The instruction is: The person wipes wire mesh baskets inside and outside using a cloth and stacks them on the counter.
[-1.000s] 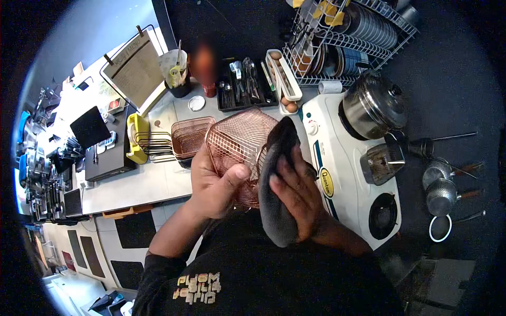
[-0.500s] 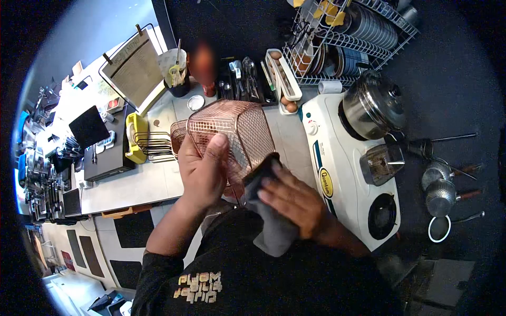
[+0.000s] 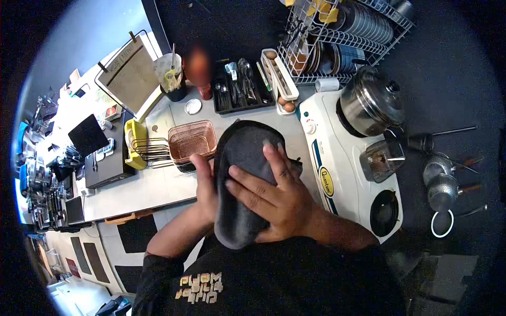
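Note:
A dark grey cloth (image 3: 247, 139) is spread over what my hands work on and hides it; the copper wire fry basket seen a moment earlier is out of sight beneath it. At the cloth's left edge is my left hand (image 3: 206, 187), its thumb up and its fingers hidden behind the cloth, closed around the covered basket. My right hand (image 3: 282, 203) presses on top of the cloth, fingers stretched out and apart. Just beyond my left hand, another copper wire basket (image 3: 192, 138) stands on the counter beside a black wire rack (image 3: 150, 150).
A black cutlery tray (image 3: 240, 108) and an egg holder (image 3: 279, 81) lie at the back. To the right stands a white two-burner cooker (image 3: 321, 137) with a steel pot (image 3: 366, 108). Behind is a dish rack (image 3: 300, 81). A menu stand (image 3: 129, 79) is at the left.
The cloth has moved up and left and now covers the held basket. My right hand has shifted up with its fingers spread. The basket on the counter has come into fuller view.

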Demonstrator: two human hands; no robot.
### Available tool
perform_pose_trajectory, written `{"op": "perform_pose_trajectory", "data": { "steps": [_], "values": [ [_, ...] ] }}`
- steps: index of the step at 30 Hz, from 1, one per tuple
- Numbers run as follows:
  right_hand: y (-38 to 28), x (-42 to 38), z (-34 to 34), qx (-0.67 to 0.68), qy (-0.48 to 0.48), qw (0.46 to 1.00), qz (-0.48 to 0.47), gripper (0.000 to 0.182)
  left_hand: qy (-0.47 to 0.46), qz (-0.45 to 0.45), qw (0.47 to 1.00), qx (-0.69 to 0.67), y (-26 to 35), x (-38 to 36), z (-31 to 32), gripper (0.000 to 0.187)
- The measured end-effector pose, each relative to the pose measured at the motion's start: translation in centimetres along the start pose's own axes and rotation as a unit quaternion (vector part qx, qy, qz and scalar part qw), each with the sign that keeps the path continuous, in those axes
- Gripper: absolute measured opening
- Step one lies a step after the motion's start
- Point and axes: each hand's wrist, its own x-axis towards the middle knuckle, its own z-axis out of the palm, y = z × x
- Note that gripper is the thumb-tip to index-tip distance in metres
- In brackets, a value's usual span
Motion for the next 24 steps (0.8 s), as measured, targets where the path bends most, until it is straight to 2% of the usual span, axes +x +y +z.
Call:
{"op": "perform_pose_trajectory", "data": {
  "steps": [1,2,4,6,7,10,12,13,14,15,17,18,20,21,22,23,24],
  "values": [
    [0.7,0.1,-0.5,-0.013,-0.03,0.999,0.002,0.067,-0.003,-0.001,0.998,0.055,0.0,-0.4,-0.3,0.115],
    [1.2,0.3,-1.0,-0.024,-0.061,0.998,0.007,0.067,-0.006,-0.011,0.996,0.086,0.0,-0.6,-0.3,0.115],
    [1.7,0.7,-1.3,0.011,-0.04,0.999,0.011,0.067,-0.021,-0.029,0.988,0.151,0.3,-0.4,0.1,0.115],
    [2.2,0.9,-0.8,0.014,-0.021,1.0,0.004,0.065,-0.011,-0.009,0.989,0.149,0.4,-0.3,0.7,0.112],
    [2.8,0.9,-0.8,-0.039,-0.03,0.998,-0.031,0.069,-0.007,-0.013,0.989,0.148,0.5,-0.3,0.9,0.11],
    [3.0,1.3,-1.3,0.066,-0.021,0.996,0.05,0.066,0.019,-0.024,0.991,0.133,-0.4,-0.8,0.4,0.1],
    [4.9,1.0,-1.1,0.182,-0.012,0.981,0.059,0.059,-0.024,-0.09,0.953,0.289,0.2,-0.7,0.0,0.118],
    [5.8,0.6,-0.9,0.238,-0.017,0.968,0.081,0.056,-0.052,-0.039,0.953,0.297,-0.2,-0.7,-0.5,0.104],
    [6.6,0.1,-0.9,0.292,-0.021,0.95,0.104,0.053,-0.077,0.012,0.95,0.304,-0.7,-0.7,-0.9,0.098],
    [7.1,-0.4,-1.1,0.297,-0.057,0.936,0.179,0.047,-0.109,0.017,0.938,0.328,-0.1,-0.7,-1.5,0.098],
    [8.2,-1.5,-1.8,0.301,-0.129,0.888,0.323,0.036,-0.13,0.014,0.955,0.265,-0.1,-1.0,-2.8,0.089],
    [9.6,-3.0,-0.4,0.306,-0.06,0.89,0.332,0.036,-0.119,0.019,0.956,0.266,0.9,-1.3,-1.8,0.074],
    [12.8,-6.3,3.7,0.315,0.08,0.881,0.344,0.037,-0.054,-0.038,0.973,0.223,1.3,-1.5,-1.2,0.058],
    [12.4,-5.5,4.0,0.354,0.137,0.852,0.361,0.04,-0.051,-0.05,0.97,0.231,1.5,-1.5,-1.1,0.058],
    [12.0,-5.1,3.7,0.536,0.172,0.746,0.355,0.043,-0.049,-0.063,0.968,0.239,1.7,-1.3,-1.0,0.057],
    [11.6,-4.8,3.4,0.687,0.21,0.602,0.349,0.045,-0.047,-0.077,0.965,0.246,1.8,-1.0,-1.0,0.056],
    [10.7,-4.2,3.8,0.651,0.21,0.628,0.372,0.044,-0.054,-0.072,0.973,0.214,1.8,-0.7,-0.9,0.053]
  ]
}}
